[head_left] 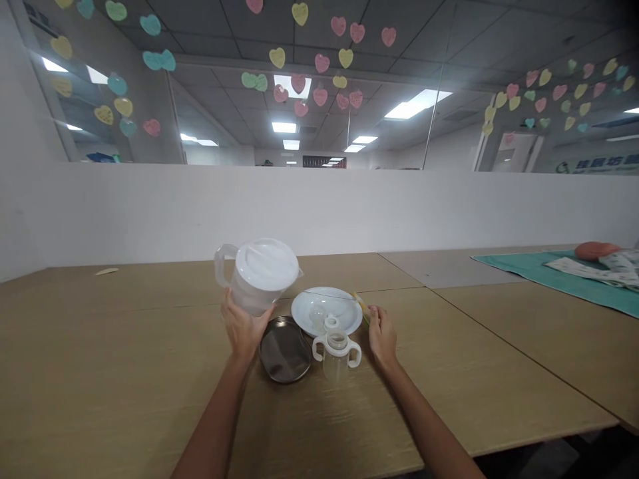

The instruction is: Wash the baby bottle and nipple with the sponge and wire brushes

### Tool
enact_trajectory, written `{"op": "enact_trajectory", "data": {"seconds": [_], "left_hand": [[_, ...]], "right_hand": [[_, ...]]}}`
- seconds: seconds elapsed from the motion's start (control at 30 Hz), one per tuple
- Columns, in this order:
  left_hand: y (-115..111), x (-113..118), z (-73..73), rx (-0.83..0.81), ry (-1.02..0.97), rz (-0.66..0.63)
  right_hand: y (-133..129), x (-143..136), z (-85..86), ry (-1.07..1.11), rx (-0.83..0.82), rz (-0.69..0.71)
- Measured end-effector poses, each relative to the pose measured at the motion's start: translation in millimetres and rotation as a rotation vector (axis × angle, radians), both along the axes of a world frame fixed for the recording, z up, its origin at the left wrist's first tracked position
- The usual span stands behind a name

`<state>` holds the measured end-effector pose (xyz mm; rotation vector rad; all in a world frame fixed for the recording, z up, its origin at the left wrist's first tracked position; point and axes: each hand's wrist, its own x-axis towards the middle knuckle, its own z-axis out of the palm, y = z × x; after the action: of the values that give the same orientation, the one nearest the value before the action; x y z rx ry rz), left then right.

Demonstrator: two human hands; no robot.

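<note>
A translucent plastic pitcher [259,283] with a white lid is tilted in my left hand [242,327], whose fingers wrap its lower body. My right hand [382,334] pinches a thin yellow-and-green stick [358,301]; a fine dark line runs left from it over the bowl, and its kind is unclear. The white bowl [299,308] holds a clear dome-shaped piece [318,314] and a white ring-like part [331,322]. In front of the bowl stands an uncapped baby bottle [336,362] with two white handles. A dark metal tray [284,352] lies below the pitcher.
A teal cloth [524,266] at the right bears a patterned white cloth [599,267] and a reddish-orange object [596,251]. A small flat beige piece [106,271] lies far left. A white wall [319,209] rises behind the wooden table [124,372].
</note>
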<state>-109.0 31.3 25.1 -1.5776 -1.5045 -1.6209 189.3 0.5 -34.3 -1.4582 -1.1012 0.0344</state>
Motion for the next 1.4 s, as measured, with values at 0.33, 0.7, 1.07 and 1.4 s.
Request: {"op": "enact_trajectory", "data": {"seconds": [0.33, 0.7, 1.07, 1.4], "left_hand": [[0.5, -2.8, -2.1, -0.141, -0.186, 0.182], [-2.2, -4.0, -4.2, -0.279, -0.301, 0.158], [-4.6, -2.8, -3.9, -0.321, -0.213, 0.182], [-17.0, 3.3, 9.0, -0.203, -0.204, 0.175]], "right_hand": [[-0.2, 0.3, -1.1, 0.023, 0.017, -0.01], [4.8, 7.0, -9.2, -0.052, -0.26, -0.185], [0.6, 5.0, -12.2, -0.418, -0.545, -0.142], [-1.8, 4.8, -7.6, -0.453, -0.607, -0.108]]}}
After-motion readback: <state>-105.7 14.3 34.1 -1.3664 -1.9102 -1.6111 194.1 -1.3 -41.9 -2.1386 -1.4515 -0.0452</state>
